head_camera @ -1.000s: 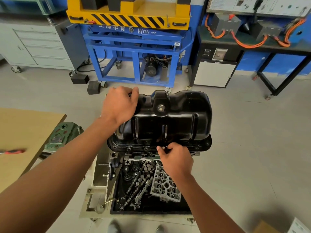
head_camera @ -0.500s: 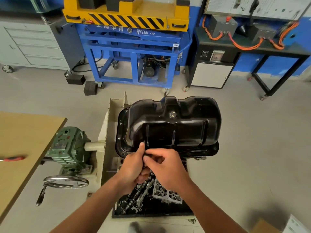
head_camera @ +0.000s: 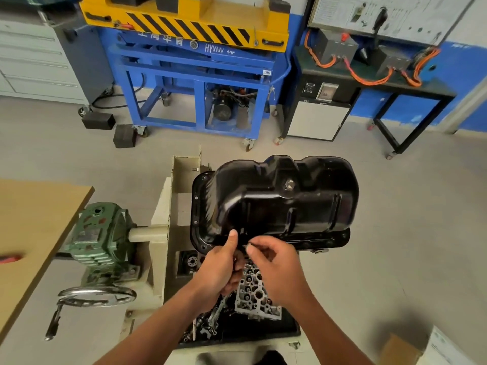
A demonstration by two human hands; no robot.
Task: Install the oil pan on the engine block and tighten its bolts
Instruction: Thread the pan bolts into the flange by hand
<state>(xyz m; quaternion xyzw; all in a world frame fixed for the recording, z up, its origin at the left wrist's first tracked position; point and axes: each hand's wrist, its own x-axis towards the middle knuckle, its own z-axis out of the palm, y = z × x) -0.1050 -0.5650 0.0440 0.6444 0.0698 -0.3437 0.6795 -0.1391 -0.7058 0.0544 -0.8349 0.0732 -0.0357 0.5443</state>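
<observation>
The black oil pan sits upside down on the engine block, which it almost wholly hides. Bolt holes run along its flange. Both hands meet at the flange's near left edge. My left hand is curled, thumb raised against the pan wall, and seems to hold small bolts that are mostly hidden in the palm. My right hand pinches a small bolt between thumb and fingertips just in front of the flange.
Below the pan, a black tray holds a cylinder head part and loose engine pieces. A green gearbox with a handwheel stands left, beside a wooden table with a red-handled tool. A blue lift cart is behind.
My left hand left the pan's far left top and came down to the near flange. Both hands now meet there. The view shifted so that the pan sits further right.
</observation>
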